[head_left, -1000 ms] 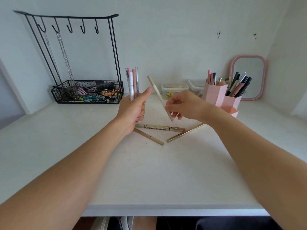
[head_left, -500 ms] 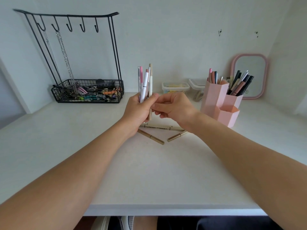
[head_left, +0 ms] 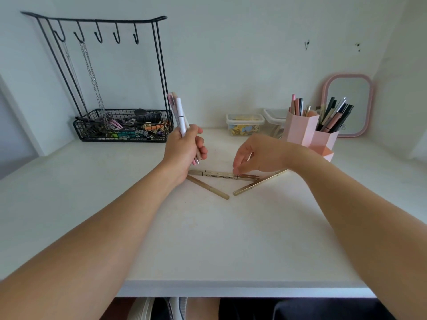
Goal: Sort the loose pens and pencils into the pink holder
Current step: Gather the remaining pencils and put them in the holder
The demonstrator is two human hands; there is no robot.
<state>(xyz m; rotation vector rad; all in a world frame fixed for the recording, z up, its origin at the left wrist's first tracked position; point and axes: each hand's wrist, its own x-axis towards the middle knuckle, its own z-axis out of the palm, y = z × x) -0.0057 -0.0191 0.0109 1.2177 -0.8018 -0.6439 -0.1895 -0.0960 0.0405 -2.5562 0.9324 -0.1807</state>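
A black wire rack (head_left: 101, 72) with hooks is standing at the far left of the white table (head_left: 208, 239), against the wall; two chains (head_left: 92, 75) are hanging from its hooks into a wire basket (head_left: 122, 125) filled with small clips and accessories. Just right of the basket, the left hand (head_left: 184, 148) is gripping a bundle of pens (head_left: 179, 112) upright above the table, its fingers (head_left: 202, 148) curling tightly round the shafts, thumb pressing on top; a white pen is showing foremost in the bundle. Below and between the two hands, four gold pencils (head_left: 221, 175) are lying loose on the table: two side by side and roughly level, one slanting at lower left, one slanting at lower right. The right hand (head_left: 261, 153) is reaching down to the two level pencils, its fingertips (head_left: 236, 170) drawn together and touching their right portion; whether they are already pinching one cannot be told. Behind the right hand, two clear lidded boxes (head_left: 245, 123) are sitting near the wall. To their right, the pink holder (head_left: 307, 132) is standing at the back right of the table, its tall hexagonal compartments already carrying pens and pencils upright, a low front compartment showing nothing inside. A pink-framed mirror (head_left: 346, 105) is leaning on the wall behind the holder.
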